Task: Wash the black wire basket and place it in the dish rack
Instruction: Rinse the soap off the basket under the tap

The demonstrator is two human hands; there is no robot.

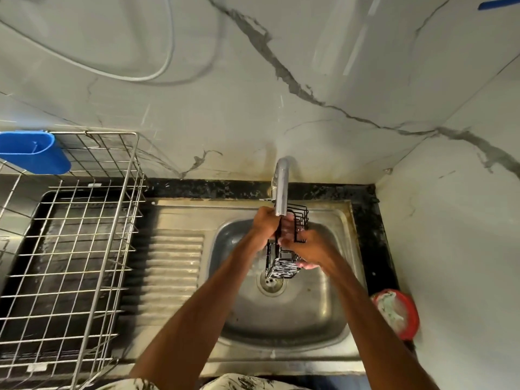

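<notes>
Over the steel sink, beneath the faucet, the black wire basket hangs tilted above the drain, clear of the bowl. The left hand grips its upper wires; the right hand clasps its side, fingers curled round the frame. The dish rack stands left of the sink, well apart, a blue caddy hung at its rear rim.

A home kitchen, steel sink with ribbed drainboard set in a black stone table, chrome tap, wire dish rack, marble-patterned wall tiles, red scrubber tub
</notes>
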